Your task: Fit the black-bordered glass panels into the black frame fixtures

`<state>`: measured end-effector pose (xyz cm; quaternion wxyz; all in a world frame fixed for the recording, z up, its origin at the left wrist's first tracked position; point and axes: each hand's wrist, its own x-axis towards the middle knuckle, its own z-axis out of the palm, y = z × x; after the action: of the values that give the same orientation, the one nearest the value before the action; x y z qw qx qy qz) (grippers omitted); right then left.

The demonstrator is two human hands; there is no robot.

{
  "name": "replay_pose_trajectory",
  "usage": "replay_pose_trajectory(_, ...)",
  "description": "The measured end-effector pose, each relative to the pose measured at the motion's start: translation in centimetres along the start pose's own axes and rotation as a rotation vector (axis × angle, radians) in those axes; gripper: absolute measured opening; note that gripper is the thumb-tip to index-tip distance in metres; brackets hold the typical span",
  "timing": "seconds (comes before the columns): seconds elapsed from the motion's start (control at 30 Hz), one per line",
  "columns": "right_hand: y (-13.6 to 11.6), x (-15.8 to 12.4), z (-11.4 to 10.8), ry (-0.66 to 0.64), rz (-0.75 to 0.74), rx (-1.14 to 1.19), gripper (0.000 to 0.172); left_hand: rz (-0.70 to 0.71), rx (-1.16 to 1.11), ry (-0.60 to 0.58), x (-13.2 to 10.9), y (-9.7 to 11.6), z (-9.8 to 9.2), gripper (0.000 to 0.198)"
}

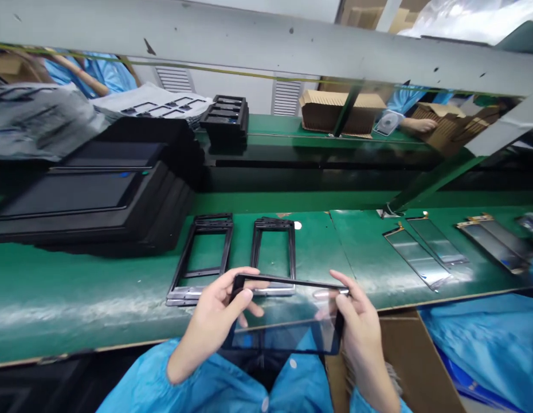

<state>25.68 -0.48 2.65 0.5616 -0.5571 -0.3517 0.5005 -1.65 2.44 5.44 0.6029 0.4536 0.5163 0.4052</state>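
A clear glass panel with a black border (283, 330) is held up above the front edge of the green bench, tilted, with the bench and blue clothing visible through it. My left hand (226, 310) grips its left end, thumb on the near face and fingers behind. At the right end, my right hand (356, 315) pinches the corner between thumb and fingers. Just beyond the panel, two stacks of black frames lie on the bench, the left stack (188, 258) and the right stack (292, 252).
Black foam trays (150, 212) with dark screens are piled at left. Glass panels (415, 252) lie at right near a green post (434, 178). An open cardboard box (408, 355) stands below the bench edge. Other people in blue work beyond the shelf and at far right.
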Motion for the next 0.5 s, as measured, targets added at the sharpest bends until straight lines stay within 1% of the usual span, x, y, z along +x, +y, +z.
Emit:
replay_pose_trajectory(0.07,-0.4,-0.5,0.9,0.014,0.006,0.039,0.034,0.017,0.037,-0.013,0.0,0.2,-0.1,0.043)
replay_pose_trajectory(0.1,-0.6,-0.6,1.2,0.019,0.001,0.034,0.032,0.065,0.089,-0.007,0.0,0.5,-0.2,0.042)
replay_pose_trajectory(0.17,-0.9,-0.7,1.6,0.004,-0.007,0.0,0.031,0.236,0.3,0.046,0.1,1.0,-0.4,0.04)
replay_pose_trajectory(0.23,-1.0,-0.8,1.7,-0.03,-0.013,-0.042,0.03,0.476,0.589,0.074,0.4,1.7,-0.3,0.04)
replay_pose_trajectory(0.27,-0.9,-0.9,1.8,-0.051,-0.017,-0.059,0.03,0.582,0.721,0.045,0.6,2.0,-0.1,0.039)
replay_pose_trajectory(0.33,-0.6,-1.1,2.0,-0.078,-0.031,-0.073,0.032,0.716,0.895,-0.087,1.2,2.3,0.4,0.034)
replay_pose_trajectory(0.4,-0.2,-1.3,2.1,-0.082,-0.038,-0.067,0.032,0.75,0.952,-0.212,1.8,2.3,1.0,0.029)
replay_pose_trajectory(0.43,-0.1,-1.4,2.1,-0.079,-0.041,-0.062,0.031,0.742,0.953,-0.246,2.0,2.1,1.2,0.028)
replay_pose_trajectory(0.5,0.1,-1.4,1.9,-0.079,-0.044,-0.063,0.03,0.726,0.932,-0.274,2.3,1.8,1.6,0.029)
